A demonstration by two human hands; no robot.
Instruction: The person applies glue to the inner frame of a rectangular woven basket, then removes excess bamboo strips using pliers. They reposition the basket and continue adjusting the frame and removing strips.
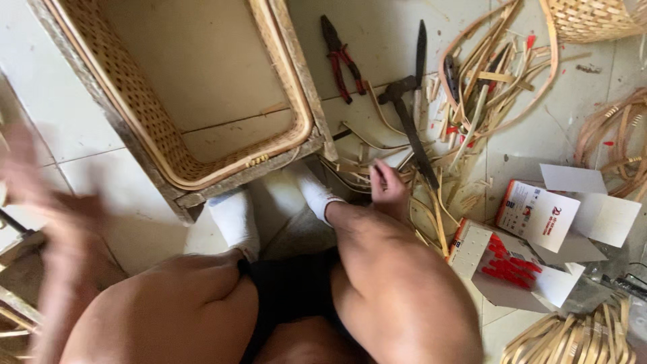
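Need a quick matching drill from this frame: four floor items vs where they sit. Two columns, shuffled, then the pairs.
Things:
1. pliers
2. hammer
3. woven basket frame
4. box of red pieces

Places:
A. just ahead of the two white-socked feet, open side up
B. lower right, beside the right knee
C. on the tile right of the basket frame, red handles
D. among the cane strips, head towards the pliers, just beyond the right hand

Pairs: 1-C, 2-D, 3-A, 4-B
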